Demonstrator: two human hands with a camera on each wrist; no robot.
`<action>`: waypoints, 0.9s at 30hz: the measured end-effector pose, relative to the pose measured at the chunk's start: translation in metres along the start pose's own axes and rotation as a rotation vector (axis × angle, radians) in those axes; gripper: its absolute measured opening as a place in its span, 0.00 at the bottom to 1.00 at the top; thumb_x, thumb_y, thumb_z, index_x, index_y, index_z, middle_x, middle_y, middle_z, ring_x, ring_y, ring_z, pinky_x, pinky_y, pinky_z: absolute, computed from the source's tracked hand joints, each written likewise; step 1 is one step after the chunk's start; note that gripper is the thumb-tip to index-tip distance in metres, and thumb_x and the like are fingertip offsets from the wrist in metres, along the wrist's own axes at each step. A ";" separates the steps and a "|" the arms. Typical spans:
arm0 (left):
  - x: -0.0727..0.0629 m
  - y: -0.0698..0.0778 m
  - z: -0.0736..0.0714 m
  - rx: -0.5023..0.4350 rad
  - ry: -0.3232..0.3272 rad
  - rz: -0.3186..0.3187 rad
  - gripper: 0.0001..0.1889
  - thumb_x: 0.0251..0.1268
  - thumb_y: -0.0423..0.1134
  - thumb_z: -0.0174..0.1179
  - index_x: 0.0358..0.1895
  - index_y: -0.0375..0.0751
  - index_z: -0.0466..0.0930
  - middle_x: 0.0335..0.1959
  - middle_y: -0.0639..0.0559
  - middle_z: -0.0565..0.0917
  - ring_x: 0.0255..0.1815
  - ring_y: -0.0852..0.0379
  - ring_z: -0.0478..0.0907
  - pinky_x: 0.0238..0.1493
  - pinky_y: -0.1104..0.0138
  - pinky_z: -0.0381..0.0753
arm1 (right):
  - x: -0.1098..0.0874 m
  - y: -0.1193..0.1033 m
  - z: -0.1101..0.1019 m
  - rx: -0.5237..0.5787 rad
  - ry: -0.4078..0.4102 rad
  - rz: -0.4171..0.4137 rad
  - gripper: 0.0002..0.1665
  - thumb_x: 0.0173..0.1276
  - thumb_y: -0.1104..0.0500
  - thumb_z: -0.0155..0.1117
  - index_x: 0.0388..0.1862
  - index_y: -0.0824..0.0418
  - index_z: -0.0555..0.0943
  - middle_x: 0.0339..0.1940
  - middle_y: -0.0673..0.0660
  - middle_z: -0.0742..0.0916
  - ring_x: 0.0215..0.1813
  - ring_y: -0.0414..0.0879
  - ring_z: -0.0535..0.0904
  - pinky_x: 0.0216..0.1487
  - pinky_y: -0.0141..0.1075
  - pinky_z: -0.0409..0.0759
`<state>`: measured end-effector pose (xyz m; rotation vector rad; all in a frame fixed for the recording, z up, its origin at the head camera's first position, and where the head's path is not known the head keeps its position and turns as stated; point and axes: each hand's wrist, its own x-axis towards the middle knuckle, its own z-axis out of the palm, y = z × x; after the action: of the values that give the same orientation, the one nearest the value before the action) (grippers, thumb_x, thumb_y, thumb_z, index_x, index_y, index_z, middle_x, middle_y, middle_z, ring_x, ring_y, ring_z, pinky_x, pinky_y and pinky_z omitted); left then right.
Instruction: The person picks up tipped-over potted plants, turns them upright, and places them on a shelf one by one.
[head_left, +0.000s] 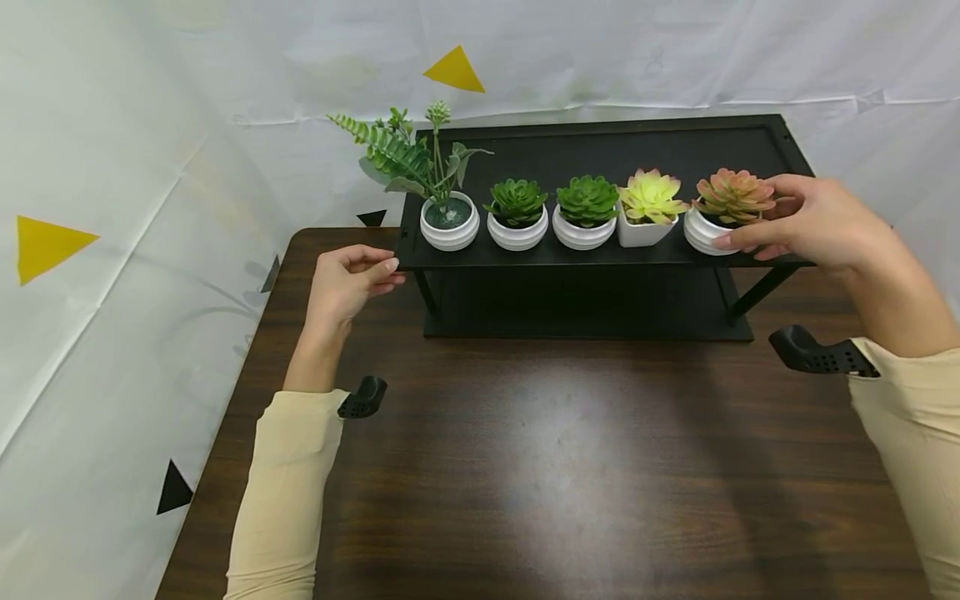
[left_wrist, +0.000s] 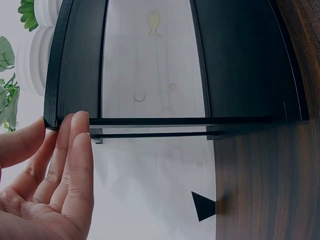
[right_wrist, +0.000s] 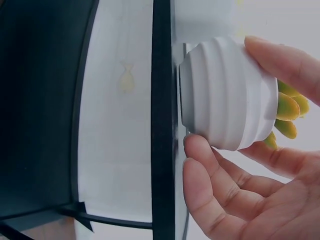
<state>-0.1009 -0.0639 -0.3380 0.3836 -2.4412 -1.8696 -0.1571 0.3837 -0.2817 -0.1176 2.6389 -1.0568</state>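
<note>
My right hand (head_left: 832,221) grips the ribbed white pot (right_wrist: 225,95) of a reddish-orange succulent (head_left: 733,196) at the right end of a black two-tier shelf (head_left: 585,150). In the right wrist view the thumb is on one side of the pot and the fingers are on the other, with the pot's base at the shelf top. My left hand (head_left: 347,279) pinches the shelf's front left corner, thumb above and fingers below, as the left wrist view shows. Left of the held pot stand a yellow-green succulent (head_left: 649,197), two green succulents (head_left: 587,200) and a taller leafy plant (head_left: 450,221), all in white pots.
The shelf stands on a dark wooden table (head_left: 562,458), close to a white sheet wall (head_left: 600,50) behind. Another white sheet (head_left: 90,333) with yellow and black triangles runs along the table's left edge. Black wrist cameras (head_left: 363,397) sit on both forearms.
</note>
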 end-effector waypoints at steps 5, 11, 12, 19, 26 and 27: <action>0.000 0.000 0.000 0.004 0.002 0.002 0.12 0.60 0.31 0.60 0.44 0.26 0.78 0.34 0.43 0.81 0.32 0.53 0.83 0.38 0.68 0.82 | 0.003 0.003 0.000 0.038 0.003 0.001 0.32 0.55 0.51 0.71 0.50 0.63 0.66 0.34 0.44 0.79 0.28 0.45 0.81 0.31 0.33 0.79; 0.000 0.000 0.000 0.009 0.003 0.007 0.12 0.59 0.30 0.60 0.44 0.25 0.78 0.35 0.42 0.80 0.31 0.55 0.83 0.37 0.68 0.82 | 0.007 0.001 0.001 0.016 0.010 -0.017 0.37 0.55 0.50 0.70 0.56 0.66 0.63 0.44 0.57 0.79 0.27 0.42 0.80 0.30 0.33 0.80; -0.001 0.000 0.000 0.010 0.002 0.008 0.12 0.59 0.30 0.60 0.44 0.25 0.78 0.34 0.42 0.80 0.31 0.54 0.83 0.38 0.68 0.82 | 0.007 0.000 0.001 0.015 0.013 -0.016 0.37 0.55 0.51 0.70 0.56 0.66 0.63 0.43 0.56 0.79 0.27 0.42 0.80 0.29 0.33 0.80; -0.001 0.000 0.000 0.012 0.004 0.008 0.12 0.59 0.31 0.60 0.44 0.26 0.78 0.34 0.43 0.81 0.32 0.54 0.83 0.38 0.68 0.82 | 0.011 -0.002 0.003 0.040 0.031 -0.029 0.34 0.54 0.51 0.71 0.52 0.65 0.66 0.38 0.50 0.78 0.26 0.40 0.79 0.28 0.33 0.81; -0.001 0.000 0.000 0.011 0.004 0.009 0.12 0.60 0.31 0.60 0.44 0.26 0.78 0.34 0.42 0.81 0.32 0.53 0.83 0.39 0.66 0.82 | 0.015 0.000 0.003 0.050 0.021 -0.036 0.32 0.53 0.53 0.72 0.50 0.64 0.66 0.34 0.46 0.78 0.27 0.36 0.80 0.28 0.33 0.81; -0.001 0.000 0.000 0.011 0.004 0.009 0.12 0.60 0.31 0.60 0.44 0.26 0.78 0.35 0.41 0.81 0.32 0.53 0.83 0.39 0.66 0.82 | 0.016 0.001 0.003 0.048 0.020 -0.038 0.33 0.53 0.53 0.72 0.51 0.64 0.66 0.35 0.47 0.78 0.28 0.36 0.79 0.28 0.33 0.81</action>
<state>-0.1002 -0.0635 -0.3377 0.3756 -2.4478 -1.8508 -0.1710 0.3791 -0.2884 -0.1488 2.6365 -1.1386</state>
